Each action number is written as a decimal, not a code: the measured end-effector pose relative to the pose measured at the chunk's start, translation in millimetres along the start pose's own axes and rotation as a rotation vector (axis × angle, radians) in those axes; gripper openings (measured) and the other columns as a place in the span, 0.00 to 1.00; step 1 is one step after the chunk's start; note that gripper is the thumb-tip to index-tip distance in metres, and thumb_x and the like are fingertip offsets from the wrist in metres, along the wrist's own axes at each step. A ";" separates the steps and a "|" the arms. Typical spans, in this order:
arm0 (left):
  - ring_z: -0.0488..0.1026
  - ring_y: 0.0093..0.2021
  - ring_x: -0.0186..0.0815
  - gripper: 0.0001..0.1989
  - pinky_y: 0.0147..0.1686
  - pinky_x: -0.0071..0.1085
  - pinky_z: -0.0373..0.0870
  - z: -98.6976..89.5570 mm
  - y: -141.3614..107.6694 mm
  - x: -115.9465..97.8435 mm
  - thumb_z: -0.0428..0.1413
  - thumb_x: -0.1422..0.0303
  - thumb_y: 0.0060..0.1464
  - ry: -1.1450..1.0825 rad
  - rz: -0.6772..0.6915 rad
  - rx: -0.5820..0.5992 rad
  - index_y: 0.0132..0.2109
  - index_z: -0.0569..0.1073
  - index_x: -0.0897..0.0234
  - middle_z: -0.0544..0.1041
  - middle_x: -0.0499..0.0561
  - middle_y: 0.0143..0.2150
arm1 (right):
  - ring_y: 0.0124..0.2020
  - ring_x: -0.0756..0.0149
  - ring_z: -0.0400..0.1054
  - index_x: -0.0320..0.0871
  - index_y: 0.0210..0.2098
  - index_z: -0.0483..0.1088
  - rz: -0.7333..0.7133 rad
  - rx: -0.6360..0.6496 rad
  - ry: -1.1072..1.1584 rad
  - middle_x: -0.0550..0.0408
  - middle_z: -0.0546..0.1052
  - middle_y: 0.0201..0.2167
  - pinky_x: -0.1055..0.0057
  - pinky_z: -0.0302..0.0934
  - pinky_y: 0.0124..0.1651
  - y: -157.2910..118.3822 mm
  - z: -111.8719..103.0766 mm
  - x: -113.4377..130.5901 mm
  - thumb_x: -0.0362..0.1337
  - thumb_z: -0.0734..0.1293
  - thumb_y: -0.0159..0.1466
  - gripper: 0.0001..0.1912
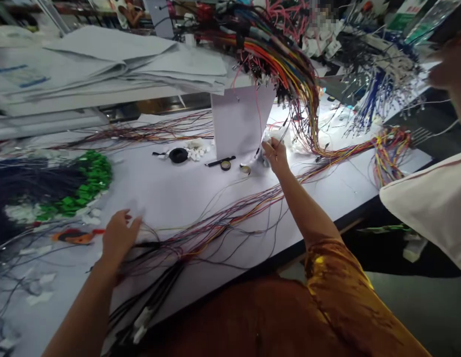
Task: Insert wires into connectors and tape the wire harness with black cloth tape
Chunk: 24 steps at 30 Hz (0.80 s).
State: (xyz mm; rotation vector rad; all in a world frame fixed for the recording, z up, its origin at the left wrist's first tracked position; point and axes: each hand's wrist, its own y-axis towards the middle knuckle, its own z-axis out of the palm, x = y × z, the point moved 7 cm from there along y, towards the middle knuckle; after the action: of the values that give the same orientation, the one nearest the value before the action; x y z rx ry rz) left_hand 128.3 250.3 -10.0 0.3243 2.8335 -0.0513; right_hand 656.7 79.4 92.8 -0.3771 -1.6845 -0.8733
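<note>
Pinching a thin dark wire (266,151) between thumb and fingertips, the right hand (275,156) rests just beside a crumpled white plastic bag (301,141). The left hand (119,237) hangs open, fingers loosely curved and apart, over a long loose bundle of hair-thin coloured wires (201,238) that fans across the pale laminate workbench (167,198). A dense harness of glossy red, orange, yellow and blue wires (278,64) droops from a shelf edge behind an upright white card (241,119). Near the card lie a round black lid (178,155) and a small black-handled tool (217,161). Far left, a dark wire mass ends in a cluster of green plastic connectors (89,184). Folded grey-white sheets (104,64) are stacked on the shelf above. A shiny amber satin sleeve (338,282) covers the person's right upper arm, and a co-worker's white sleeve (427,208) intrudes at the right.
</note>
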 end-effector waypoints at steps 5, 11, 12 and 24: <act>0.77 0.47 0.45 0.24 0.48 0.41 0.76 -2.8 0.5 -67.1 0.51 0.54 0.55 -0.199 0.264 0.050 0.54 0.68 0.65 0.78 0.57 0.47 | 0.21 0.77 0.52 0.46 0.24 0.54 0.098 0.079 0.169 0.67 0.54 0.19 0.75 0.54 0.28 -37.4 62.8 15.8 0.48 0.72 0.61 0.23; 0.76 0.46 0.43 0.22 0.47 0.42 0.76 7.6 -1.0 -158.8 0.56 0.56 0.56 -0.455 0.493 0.129 0.54 0.69 0.64 0.77 0.59 0.52 | 0.22 0.74 0.49 0.46 0.24 0.55 0.131 0.245 0.211 0.65 0.56 0.19 0.73 0.50 0.27 -75.6 158.6 33.7 0.41 0.69 0.64 0.20; 0.76 0.46 0.42 0.23 0.47 0.42 0.76 11.3 2.2 -169.7 0.58 0.57 0.55 -0.494 0.504 0.143 0.54 0.69 0.63 0.77 0.59 0.53 | 0.23 0.73 0.49 0.46 0.23 0.54 0.144 0.263 0.192 0.64 0.56 0.19 0.73 0.51 0.27 -80.1 173.9 36.3 0.39 0.68 0.64 0.20; 0.66 0.65 0.55 0.48 0.62 0.55 0.68 50.4 30.9 -185.8 0.72 0.57 0.42 -0.829 0.513 0.120 0.65 0.60 0.62 0.64 0.67 0.66 | 0.46 0.61 0.72 0.52 0.68 0.56 -0.221 0.133 -0.137 0.51 0.76 0.46 0.56 0.66 0.56 -100.0 131.3 54.5 0.49 0.62 0.69 0.29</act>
State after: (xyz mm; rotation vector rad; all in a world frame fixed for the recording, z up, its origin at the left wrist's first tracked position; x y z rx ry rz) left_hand 322.7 236.9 -5.0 0.8222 1.8753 -0.1966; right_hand 483.7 95.7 98.1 -0.1647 -1.9259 -0.9055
